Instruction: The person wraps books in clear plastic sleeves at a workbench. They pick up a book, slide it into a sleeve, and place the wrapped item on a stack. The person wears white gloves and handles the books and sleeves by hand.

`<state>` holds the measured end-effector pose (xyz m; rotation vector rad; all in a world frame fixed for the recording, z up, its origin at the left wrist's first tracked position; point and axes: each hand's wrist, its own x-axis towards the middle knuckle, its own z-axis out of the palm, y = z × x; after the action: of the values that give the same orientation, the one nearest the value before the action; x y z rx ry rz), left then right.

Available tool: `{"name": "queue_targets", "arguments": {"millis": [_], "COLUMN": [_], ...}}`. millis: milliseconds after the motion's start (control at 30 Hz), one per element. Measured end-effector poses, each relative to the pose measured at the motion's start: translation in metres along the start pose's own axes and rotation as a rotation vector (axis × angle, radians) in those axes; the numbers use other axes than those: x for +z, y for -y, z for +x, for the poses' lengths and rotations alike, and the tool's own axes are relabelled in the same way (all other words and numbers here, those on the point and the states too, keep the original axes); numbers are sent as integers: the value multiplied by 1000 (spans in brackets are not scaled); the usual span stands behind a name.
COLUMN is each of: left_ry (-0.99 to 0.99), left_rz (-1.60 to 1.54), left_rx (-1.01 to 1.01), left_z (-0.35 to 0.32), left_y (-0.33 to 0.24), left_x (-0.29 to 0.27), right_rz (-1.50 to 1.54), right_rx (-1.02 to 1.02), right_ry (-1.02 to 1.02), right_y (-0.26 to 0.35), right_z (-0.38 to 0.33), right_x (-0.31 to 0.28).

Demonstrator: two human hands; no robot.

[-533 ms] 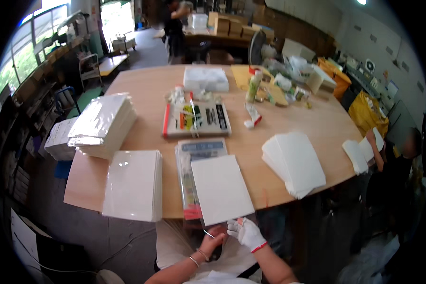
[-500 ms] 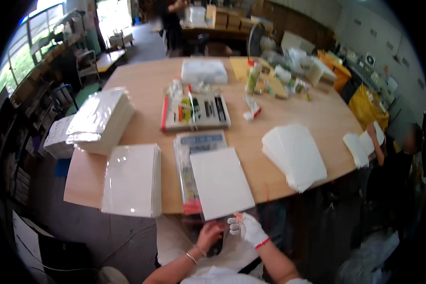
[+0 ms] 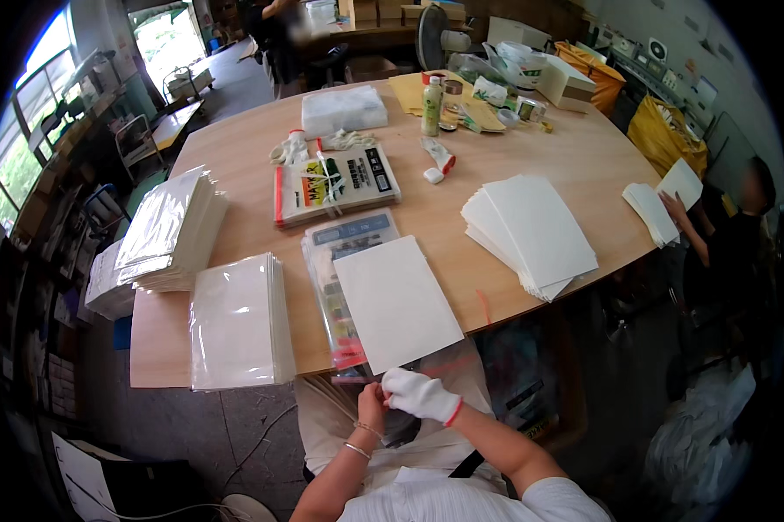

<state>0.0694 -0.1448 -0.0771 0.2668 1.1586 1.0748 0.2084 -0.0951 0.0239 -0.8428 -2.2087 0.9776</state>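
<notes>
My left hand (image 3: 372,409), bare with bracelets at the wrist, is closed just off the table's near edge. Touching it, my right hand (image 3: 420,396) wears a white glove with a red cuff, fingers curled. What they pinch between them is hidden. Just beyond lies a white sheet (image 3: 398,304), its near corner above my fingers. Under the sheet is a pile of printed clear plastic sleeves (image 3: 355,230) with a pink lower band. To the left, a stack of white sheets in clear sleeves (image 3: 238,322) reaches the table edge.
A taller wrapped stack (image 3: 167,228) stands at left, loose white sheets (image 3: 531,235) at right. Farther back are a bundle of printed packs (image 3: 335,184), gloves (image 3: 294,148), a bottle (image 3: 432,106) and a glue tube (image 3: 440,158). A co-worker's hand (image 3: 675,206) holds white sheets at far right.
My hands have come together, the gloved one moving left and up against the bare one. The head view has shifted, so the table sits higher. The co-worker's sheet has tilted.
</notes>
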Motion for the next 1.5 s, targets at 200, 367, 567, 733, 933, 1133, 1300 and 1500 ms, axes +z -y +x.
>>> {"name": "queue_targets", "arguments": {"millis": [200,367,567,733,933,1133,1300,1500], "left_ry": [56,42,-10,-22,61,-192,-151,-8], "left_rz": [62,72,137,56,57,1088,1737,1635], "left_rx": [-20,-3,124,79,90,681,1296,1315], "left_z": [-34,-21,-17,-26,-31,-74,-47,-24], "left_y": [-23,-9,-4,-24,-25,-30,-54,-81], "left_x": [24,15,13,28,22,-12,0,5], "right_rz": [27,-204,-243,-154,-798,-636,-491,-165], "right_rx": [233,195,112,-45,895,830,33,-8], "right_ry": [-253,10,232,-42,-1050,31,-244,-40], "right_y": [-17,-9,-14,-28,-137,-112,-78,-86], "right_z": [-29,-1,15,-23,-221,-190,-70,-43], "right_x": [-45,-8,-5,-48,-172,-123,-105,-131]}}
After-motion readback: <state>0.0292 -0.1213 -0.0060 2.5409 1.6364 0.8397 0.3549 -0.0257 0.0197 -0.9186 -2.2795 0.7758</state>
